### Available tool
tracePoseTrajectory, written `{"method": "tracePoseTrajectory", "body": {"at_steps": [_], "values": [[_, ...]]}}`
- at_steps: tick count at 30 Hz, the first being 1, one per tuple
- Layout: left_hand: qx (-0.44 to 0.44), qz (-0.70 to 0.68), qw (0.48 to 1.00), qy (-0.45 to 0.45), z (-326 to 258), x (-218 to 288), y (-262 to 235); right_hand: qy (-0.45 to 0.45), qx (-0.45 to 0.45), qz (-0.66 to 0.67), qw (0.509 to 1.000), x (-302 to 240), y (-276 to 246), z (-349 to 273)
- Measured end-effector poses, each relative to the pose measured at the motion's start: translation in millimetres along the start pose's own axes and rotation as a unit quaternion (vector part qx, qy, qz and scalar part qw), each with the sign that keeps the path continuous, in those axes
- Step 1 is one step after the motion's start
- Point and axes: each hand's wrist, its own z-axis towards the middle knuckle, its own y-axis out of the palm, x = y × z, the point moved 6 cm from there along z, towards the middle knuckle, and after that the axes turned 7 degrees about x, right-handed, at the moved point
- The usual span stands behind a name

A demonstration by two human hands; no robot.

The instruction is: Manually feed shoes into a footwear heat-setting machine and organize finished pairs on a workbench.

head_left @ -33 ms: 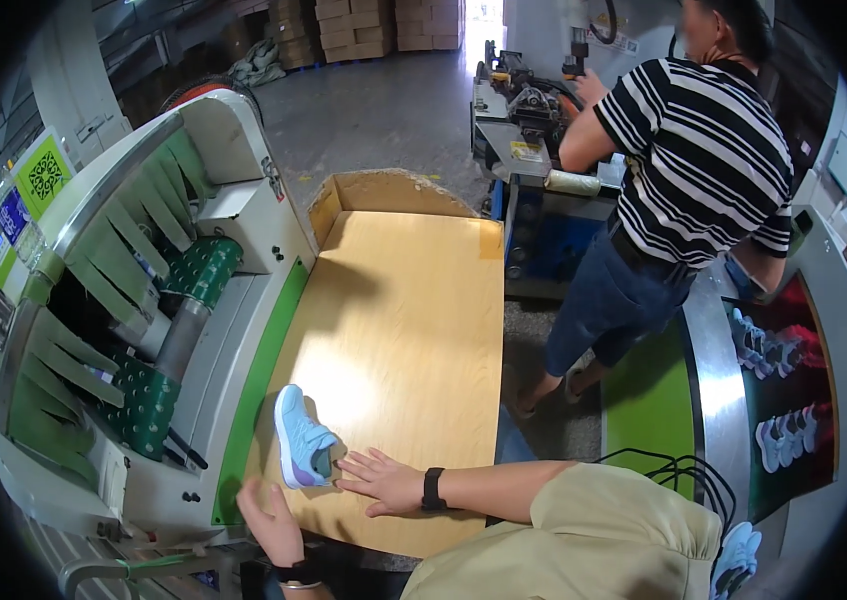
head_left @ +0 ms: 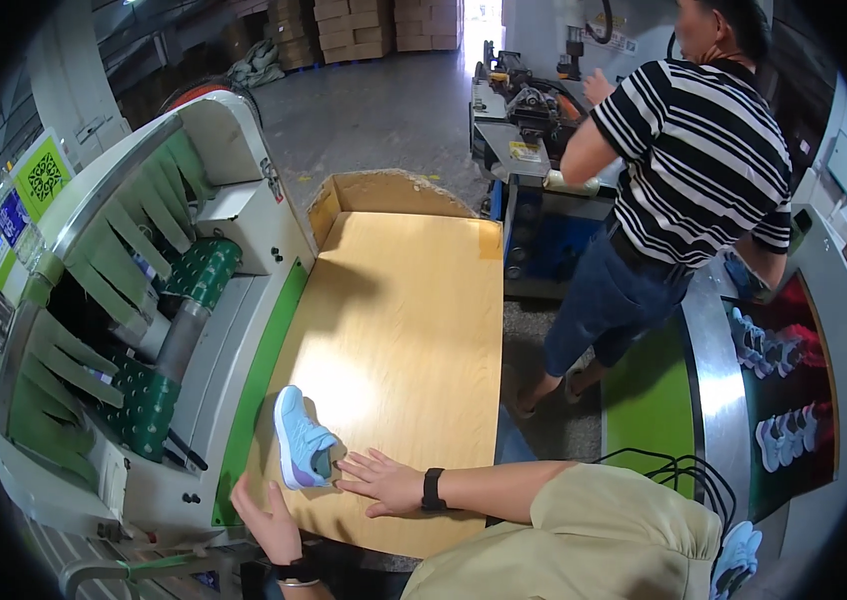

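A light blue sneaker with a white sole and a purple patch near the heel lies on the wood-grain tabletop, its toe pointing away from me. Just right of the heel, my right hand rests palm down with spread fingers; the fingertips are close to the shoe, and I cannot tell whether they touch it. My left hand is at the table's near left edge, below the sneaker, thumb and fingers apart and nothing in it. Both wrists wear dark bands.
On the left stands a white conveyor machine with green strip curtains and a dotted green belt. A co-worker in a striped shirt stands at a machine beyond the table's right side. Several shoes ride a conveyor at right; another blue shoe is at lower right.
My left hand has shifted very slightly to the left. The co-worker's raised forearm has moved a little. The sneaker and my right hand have stayed put.
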Motion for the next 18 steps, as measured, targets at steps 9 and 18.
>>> {"method": "tracePoseTrajectory", "body": {"at_steps": [9,18], "values": [[0.01,0.071,0.989,0.133,3.1,-6.8,68.3,-0.009,-0.001,0.004,1.0,-1.4,6.5,3.5],[0.03,0.111,0.981,0.155,-7.5,-4.0,70.7,0.006,-0.023,0.008,1.0,-3.5,-1.4,0.9]]}}
